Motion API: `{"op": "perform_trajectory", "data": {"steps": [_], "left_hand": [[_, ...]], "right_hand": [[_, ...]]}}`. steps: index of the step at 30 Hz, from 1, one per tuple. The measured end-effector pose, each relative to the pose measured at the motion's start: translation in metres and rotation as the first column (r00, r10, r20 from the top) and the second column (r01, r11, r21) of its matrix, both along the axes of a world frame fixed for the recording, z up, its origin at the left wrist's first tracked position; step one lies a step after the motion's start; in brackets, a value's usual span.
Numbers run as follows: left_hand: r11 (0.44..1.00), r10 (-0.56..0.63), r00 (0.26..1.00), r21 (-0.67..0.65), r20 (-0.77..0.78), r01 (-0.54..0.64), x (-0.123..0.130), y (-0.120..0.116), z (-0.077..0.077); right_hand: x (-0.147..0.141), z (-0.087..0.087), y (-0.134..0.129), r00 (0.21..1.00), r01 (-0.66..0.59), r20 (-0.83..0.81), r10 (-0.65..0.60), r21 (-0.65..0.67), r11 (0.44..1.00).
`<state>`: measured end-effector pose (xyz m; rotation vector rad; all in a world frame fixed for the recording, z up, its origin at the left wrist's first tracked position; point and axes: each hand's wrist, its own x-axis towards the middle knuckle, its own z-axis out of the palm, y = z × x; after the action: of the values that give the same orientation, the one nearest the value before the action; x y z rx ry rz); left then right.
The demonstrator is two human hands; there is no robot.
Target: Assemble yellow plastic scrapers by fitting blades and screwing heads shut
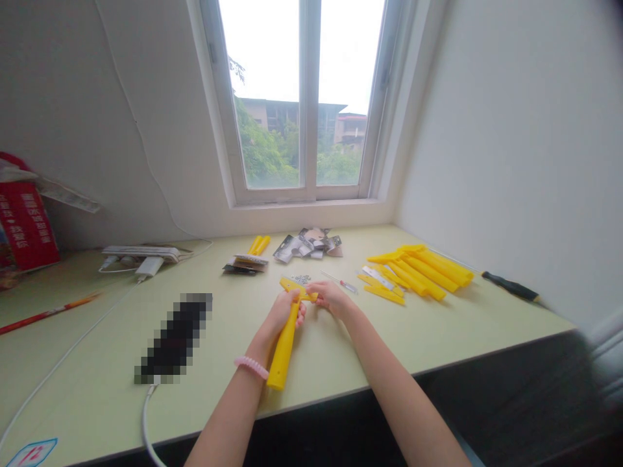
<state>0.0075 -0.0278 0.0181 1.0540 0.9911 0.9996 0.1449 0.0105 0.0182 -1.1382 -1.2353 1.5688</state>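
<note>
Head view: both hands on yellow tool.
Left hand [287,311] grips yellow tool [283,353]; right hand [331,298] at its head.

I sit or stand facing a sliding window [309,110] at top center — bright white sky [263,45], green trees [267,152] and low buildings [277,115] beyond it. Plain pale walls [511,136] rise at left and right, the left one grayer. My pale green tabletop [350,363] spans the lower frame, with darkness under its front edge.
</note>
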Motion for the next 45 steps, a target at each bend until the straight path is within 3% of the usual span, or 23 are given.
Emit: {"op": "perform_trajectory", "data": {"steps": [5, 8, 10, 12, 15, 18, 21, 25, 32, 36, 40, 45], "left_hand": [[1.0, 0.006, 1.0, 0.009, -0.016, -0.006, 0.002, 0.0, 0.0], [0.975, 0.218, 0.972, 0.065, -0.087, -0.213, -0.001, 0.002, -0.002], [0.88, 0.466, 0.866, 0.201, -0.182, -0.431, -0.005, 0.004, -0.002], [0.76, 0.616, 0.751, 0.431, -0.24, -0.486, -0.009, 0.004, -0.002], [0.715, 0.553, 0.737, 0.676, -0.388, -0.18, -0.01, 0.002, -0.001], [0.706, 0.451, 0.688, 0.699, -0.568, 0.114, -0.006, -0.002, -0.001], [0.713, 0.398, 0.649, 0.663, -0.649, 0.226, -0.004, -0.005, -0.002], [0.724, 0.371, 0.583, 0.618, -0.723, 0.306, -0.006, -0.01, 0.002], [0.745, 0.434, 0.382, 0.563, -0.816, 0.358, -0.004, -0.02, 0.014], [0.736, 0.466, 0.306, 0.556, -0.83, 0.387, -0.002, -0.021, 0.016], [0.737, 0.47, 0.256, 0.535, -0.845, 0.413, 0.0, -0.021, 0.017], [0.736, 0.447, 0.25, 0.512, -0.859, 0.443, 0.002, -0.021, 0.016]], "right_hand": [[0.0, 0.001, 0.0, 0.999, 0.035, 0.039, -0.034, -0.035, 0.999], [0.001, 0.002, 0.0, 0.993, 0.098, 0.071, -0.096, -0.027, 0.995], [0.002, 0.002, 0.002, 0.985, 0.148, 0.091, -0.146, -0.02, 0.989], [0.005, 0.001, 0.004, 0.976, 0.192, 0.108, -0.189, -0.013, 0.981], [0.009, 0.0, 0.006, 0.961, 0.244, 0.133, -0.242, -0.002, 0.97], [0.011, -0.002, 0.008, 0.954, 0.262, 0.153, -0.259, 0.002, 0.965], [0.011, -0.003, 0.009, 0.946, 0.276, 0.175, -0.273, 0.006, 0.961], [0.01, -0.002, 0.009, 0.936, 0.294, 0.201, -0.29, 0.01, 0.956], [0.01, 0.0, 0.008, 0.933, 0.294, 0.213, -0.289, 0.007, 0.956], [0.01, -0.001, 0.009, 0.936, 0.289, 0.209, -0.282, -0.001, 0.957], [0.01, -0.001, 0.009, 0.936, 0.295, 0.203, -0.287, -0.009, 0.956], [0.008, 0.003, 0.006, 0.941, 0.295, 0.184, -0.285, -0.028, 0.955]]}}
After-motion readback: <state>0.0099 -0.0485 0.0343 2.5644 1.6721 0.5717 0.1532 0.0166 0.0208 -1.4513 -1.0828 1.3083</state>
